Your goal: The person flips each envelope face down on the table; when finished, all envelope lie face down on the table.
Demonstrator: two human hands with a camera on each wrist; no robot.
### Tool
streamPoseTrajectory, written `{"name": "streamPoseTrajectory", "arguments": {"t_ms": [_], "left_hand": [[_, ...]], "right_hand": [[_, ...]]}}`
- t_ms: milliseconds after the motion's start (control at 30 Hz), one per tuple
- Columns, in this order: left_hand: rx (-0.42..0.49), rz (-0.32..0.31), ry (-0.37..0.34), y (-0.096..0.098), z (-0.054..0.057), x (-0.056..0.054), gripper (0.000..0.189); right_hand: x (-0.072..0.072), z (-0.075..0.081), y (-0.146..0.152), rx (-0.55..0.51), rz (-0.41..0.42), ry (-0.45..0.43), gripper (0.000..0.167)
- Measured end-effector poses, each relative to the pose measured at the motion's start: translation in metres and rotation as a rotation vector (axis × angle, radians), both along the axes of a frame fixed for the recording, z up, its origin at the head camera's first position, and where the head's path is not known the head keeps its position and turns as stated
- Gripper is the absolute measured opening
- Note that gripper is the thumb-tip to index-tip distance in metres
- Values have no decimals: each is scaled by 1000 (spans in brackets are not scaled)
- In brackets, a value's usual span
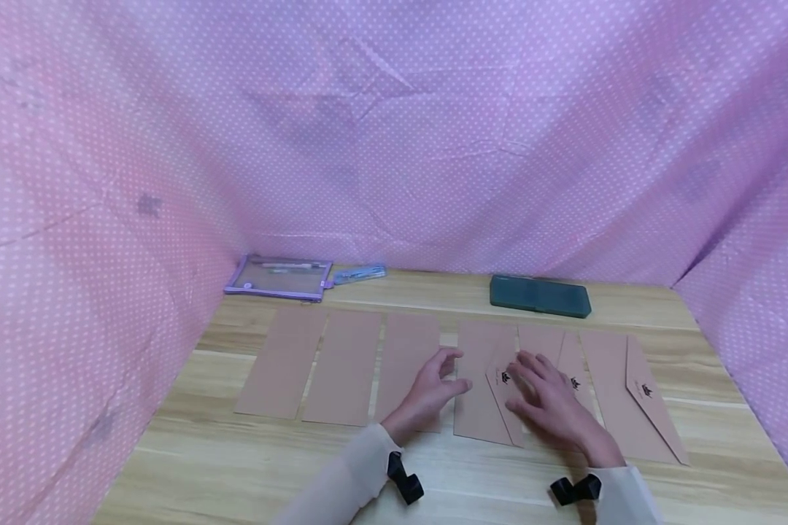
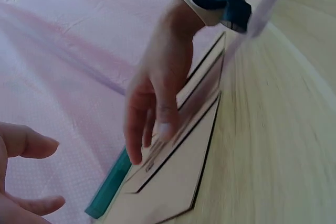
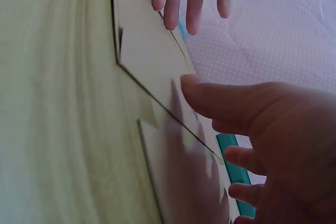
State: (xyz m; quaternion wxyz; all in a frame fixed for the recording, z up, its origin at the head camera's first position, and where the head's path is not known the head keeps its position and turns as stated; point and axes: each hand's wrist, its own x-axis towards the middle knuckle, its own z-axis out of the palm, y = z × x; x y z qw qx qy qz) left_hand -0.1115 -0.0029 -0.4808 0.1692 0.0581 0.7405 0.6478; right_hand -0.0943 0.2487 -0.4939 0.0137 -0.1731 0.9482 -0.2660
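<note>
Several brown paper envelopes lie in a row across the table. The three on the left, among them a plain envelope (image 1: 341, 368), show no flap. On the right, three show pointed flaps with a small dark crown print, including a middle-right envelope (image 1: 476, 379) and the far-right envelope (image 1: 607, 394). My left hand (image 1: 433, 390) hovers at the gap by the middle-right envelope, thumb and fingers apart, holding nothing. Over the neighbouring crown-printed envelope (image 1: 568, 357) is my right hand (image 1: 554, 401), fingers spread and slightly bent. The right wrist view shows a gap between its thumb (image 3: 210, 95) and the paper.
At the back left lies a clear zip pouch (image 1: 279, 277) with purple edging and pens inside, beside a small blue packet (image 1: 360, 273). A dark green case (image 1: 540, 295) sits at the back right. Pink dotted cloth (image 1: 394, 146) encloses the wooden table (image 1: 190, 452) at the back and sides.
</note>
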Motion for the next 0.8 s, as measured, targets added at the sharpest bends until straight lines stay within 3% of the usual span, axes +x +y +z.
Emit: {"name": "streamPoseTrajectory", "arguments": {"t_ms": [267,433,667,800], "left_hand": [[284,41,-127,4,0,-2,56],[416,71,-185,5,1,-2,53],[499,171,-263,5,2,-7,41],[523,194,-286,3,1,-8,36]], "right_hand": [[0,1,1,46,13,-39,61],[1,2,1,44,5,-53,62],[1,0,0,41,7,-48,62],[1,-1,1,39,6,-46,62]]}}
